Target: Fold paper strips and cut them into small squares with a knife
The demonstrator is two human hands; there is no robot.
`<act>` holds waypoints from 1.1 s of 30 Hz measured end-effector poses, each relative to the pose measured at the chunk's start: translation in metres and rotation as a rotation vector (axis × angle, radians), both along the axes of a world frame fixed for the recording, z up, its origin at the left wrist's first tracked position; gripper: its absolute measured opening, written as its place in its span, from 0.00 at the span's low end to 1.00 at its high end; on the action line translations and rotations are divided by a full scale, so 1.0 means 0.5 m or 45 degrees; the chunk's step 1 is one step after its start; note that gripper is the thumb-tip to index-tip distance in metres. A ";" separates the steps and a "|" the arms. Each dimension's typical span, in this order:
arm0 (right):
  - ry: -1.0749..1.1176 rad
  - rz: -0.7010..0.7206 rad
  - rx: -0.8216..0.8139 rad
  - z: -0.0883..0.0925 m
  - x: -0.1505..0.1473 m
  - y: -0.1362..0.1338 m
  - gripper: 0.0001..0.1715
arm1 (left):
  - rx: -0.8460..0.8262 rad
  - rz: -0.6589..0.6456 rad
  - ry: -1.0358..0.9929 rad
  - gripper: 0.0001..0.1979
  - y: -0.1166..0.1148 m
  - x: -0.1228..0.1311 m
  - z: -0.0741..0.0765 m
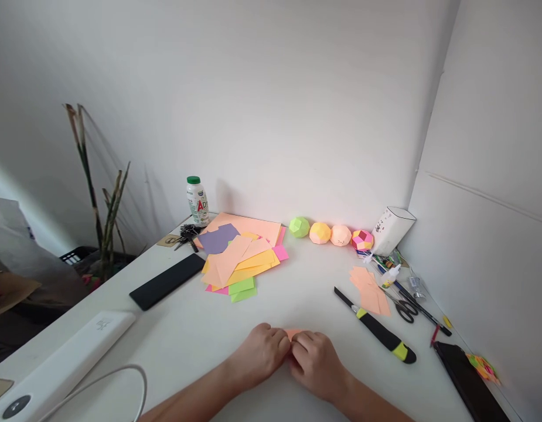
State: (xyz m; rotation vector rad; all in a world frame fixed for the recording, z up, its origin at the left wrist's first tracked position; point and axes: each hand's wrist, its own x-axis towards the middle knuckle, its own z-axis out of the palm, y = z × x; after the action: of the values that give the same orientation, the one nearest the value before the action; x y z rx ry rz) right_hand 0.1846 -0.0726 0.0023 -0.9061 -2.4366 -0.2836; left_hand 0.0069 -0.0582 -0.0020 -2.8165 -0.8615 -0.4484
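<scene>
Near the front of the white table, my left hand (262, 353) and my right hand (315, 362) meet with fingers closed on one small piece of orange paper (292, 333). Only a strip of the paper shows between and behind the fingers; the rest is hidden by the hands. To the right of my right hand lies a black and yellow-green utility knife (378, 331). Beyond it are several cut peach paper strips (371, 292). A pile of coloured paper sheets (239, 264) in peach, yellow, green, pink and purple lies ahead on the left.
Along the wall stand a green paper ball (299, 227), a yellow one (320, 232), a peach one (341, 235) and a pink one (362, 240). Scissors (406, 310) and a glue bottle (390, 275) lie right. A black bar (167, 281), white device (64, 366) and bottle (197, 201) occupy the left.
</scene>
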 end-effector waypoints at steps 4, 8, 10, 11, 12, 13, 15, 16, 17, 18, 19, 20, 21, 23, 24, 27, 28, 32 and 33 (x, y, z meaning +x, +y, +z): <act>0.121 0.019 -0.030 0.000 -0.003 0.008 0.14 | 0.003 -0.021 -0.110 0.13 0.009 -0.003 -0.004; 0.256 0.061 -0.132 0.020 -0.009 0.017 0.13 | -0.154 -0.051 -0.420 0.10 0.011 -0.010 0.011; 0.329 0.090 -0.226 0.038 -0.012 0.017 0.11 | -0.313 -0.071 -0.641 0.08 0.003 -0.015 0.027; 0.369 0.105 -0.286 0.048 -0.012 0.017 0.10 | -0.428 -0.057 -0.754 0.06 -0.002 -0.018 0.036; 0.410 0.118 -0.350 0.058 -0.012 0.016 0.09 | -0.566 -0.036 -0.849 0.06 -0.008 -0.019 0.044; 0.452 0.128 -0.415 0.067 -0.013 0.014 0.09 | -0.714 -0.004 -0.932 0.05 -0.014 -0.021 0.052; 0.532 0.136 -0.539 0.082 -0.014 0.011 0.09 | -0.946 0.070 -1.039 0.06 -0.025 -0.020 0.062; 0.565 0.132 -0.594 0.088 -0.015 0.010 0.09 | -1.013 0.098 -1.074 0.08 -0.029 -0.019 0.065; 0.593 0.125 -0.644 0.092 -0.016 0.010 0.09 | -1.048 0.121 -1.099 0.09 -0.032 -0.017 0.067; 0.613 0.116 -0.689 0.095 -0.017 0.009 0.08 | -1.061 0.139 -1.117 0.10 -0.034 -0.015 0.068; 0.628 0.105 -0.730 0.098 -0.018 0.009 0.08 | -1.065 0.159 -1.129 0.11 -0.036 -0.014 0.069; 0.638 0.092 -0.765 0.099 -0.017 0.010 0.08 | -1.064 0.182 -1.141 0.11 -0.036 -0.014 0.069; 0.646 0.079 -0.796 0.100 -0.014 0.011 0.07 | -1.063 0.207 -1.152 0.12 -0.036 -0.014 0.070; 0.655 0.045 -0.846 0.100 -0.003 0.015 0.07 | -1.079 0.270 -1.182 0.13 -0.034 -0.018 0.073; 0.659 0.027 -0.866 0.099 0.007 0.018 0.07 | -1.098 0.299 -1.199 0.13 -0.032 -0.021 0.075; 0.677 -0.040 -0.900 0.096 0.044 0.028 0.07 | -1.187 0.367 -1.262 0.14 -0.025 -0.030 0.080; 0.693 -0.071 -0.899 0.096 0.057 0.032 0.07 | -1.219 0.393 -1.296 0.15 -0.023 -0.032 0.081; 0.778 -0.171 -0.893 0.105 0.079 0.037 0.06 | -1.344 0.488 -1.402 0.15 -0.019 -0.032 0.075; 0.788 -0.161 -0.909 0.108 0.074 0.034 0.06 | -1.374 0.484 -1.393 0.16 -0.019 -0.030 0.072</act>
State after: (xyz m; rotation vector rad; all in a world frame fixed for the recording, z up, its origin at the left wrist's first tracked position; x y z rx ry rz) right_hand 0.2215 -0.0554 0.0563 -1.2080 -1.8852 0.7662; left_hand -0.0079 -0.0680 0.0342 -2.8544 -2.3488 -2.0477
